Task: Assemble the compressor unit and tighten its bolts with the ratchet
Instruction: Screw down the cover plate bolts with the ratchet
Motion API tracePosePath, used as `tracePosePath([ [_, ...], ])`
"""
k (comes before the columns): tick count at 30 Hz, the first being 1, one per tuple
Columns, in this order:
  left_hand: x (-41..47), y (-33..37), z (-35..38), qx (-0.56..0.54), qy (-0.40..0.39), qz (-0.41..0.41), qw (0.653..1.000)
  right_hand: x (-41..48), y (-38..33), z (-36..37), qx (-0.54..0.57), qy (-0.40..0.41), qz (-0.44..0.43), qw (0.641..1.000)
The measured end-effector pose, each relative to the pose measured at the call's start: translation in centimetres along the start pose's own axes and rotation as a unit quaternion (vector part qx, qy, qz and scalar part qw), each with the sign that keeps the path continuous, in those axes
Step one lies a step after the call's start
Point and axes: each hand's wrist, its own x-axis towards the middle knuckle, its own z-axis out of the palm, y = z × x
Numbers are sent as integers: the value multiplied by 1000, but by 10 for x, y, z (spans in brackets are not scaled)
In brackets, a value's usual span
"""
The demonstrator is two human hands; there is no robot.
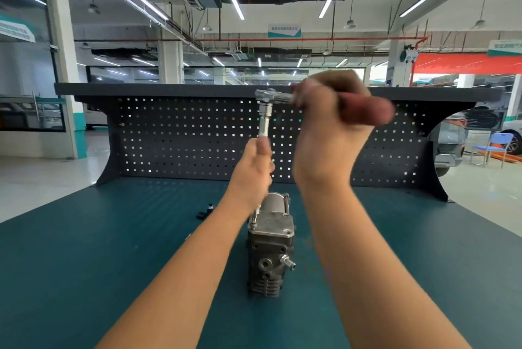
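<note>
Squarely in front of you, the compressor unit (270,238) stands on the teal bench (113,249) near its middle, finned end toward you and a short stub pipe (288,263) jutting from its near face to the right. Above it rises the ratchet (275,95), with a long extension bar (265,122) dropping straight down from its chrome head toward the far left corner of the unit. Where the bar's lower end meets the unit is hidden behind your wrist. Your left hand (255,170) grips the lower part of that bar, its fingers (264,148) curled round the shaft. Your right hand (333,122) holds the ratchet's red handle (375,111), fingers wrapped over it. The hand and handle are blurred, so the exact lie of each finger cannot be told. The handle points to the right, roughly level. Both bare forearms reach in from the near edge, one on each side of the unit. To the left of the unit, just past your left forearm, a few small black parts (204,211) lie on the bench. Behind everything, a dark pegboard (183,136) stands along the bench's far edge. Beyond it, to the right, are a blue chair (497,145) and a grey car (449,148).
</note>
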Motion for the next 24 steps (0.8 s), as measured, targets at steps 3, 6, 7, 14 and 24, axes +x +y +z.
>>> tracePosePath([
  [3, -2, -1, 14, 43, 89, 44, 994, -24, 4, 13, -119, -72, -190, 972],
  [6, 0, 3, 11, -20, 139, 35, 989, -24, 1, 13, -115, -84, -177, 974],
  [7, 2, 3, 8, -18, 129, 27, 991, -17, 0, 9, -74, -60, -106, 990],
  [14, 5, 1, -12, -97, -38, -83, 991, 12, 1, -16, 215, 27, 127, 968],
  [24, 8, 6, 3, -1, 100, -68, 993, -4, -6, -6, 58, -37, 24, 997],
])
